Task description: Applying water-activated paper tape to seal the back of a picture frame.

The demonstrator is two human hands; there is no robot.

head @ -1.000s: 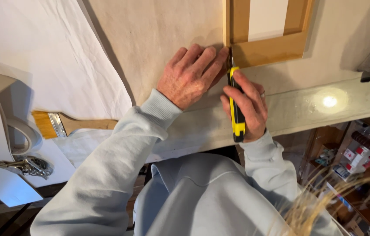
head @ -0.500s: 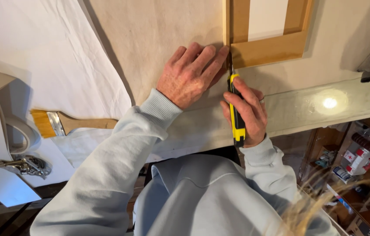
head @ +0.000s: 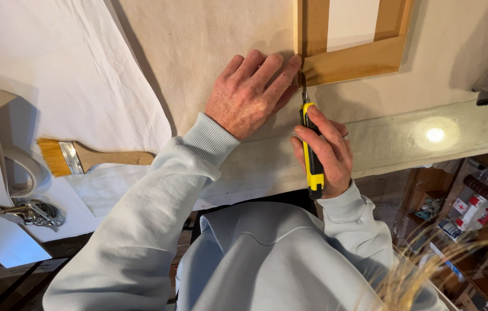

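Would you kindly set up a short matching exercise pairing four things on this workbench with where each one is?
Things:
1. utility knife
2. paintbrush
3. wooden frame
4. left hand

Places:
A. lying far left on white paper
B. pressed flat on tan canvas
C. gripped in the right hand
D. on canvas, top of view

Pairs: 1-C, 2-A, 3-D, 4-B

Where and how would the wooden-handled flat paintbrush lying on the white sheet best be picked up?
Grip the flat wooden-handled paintbrush by its bare wooden handle, coming from above with fingers across its narrow width. It lies flat, handle pointing toward the person's left sleeve, bristles and metal ferrule facing away, so the handle end looks nearest and free.
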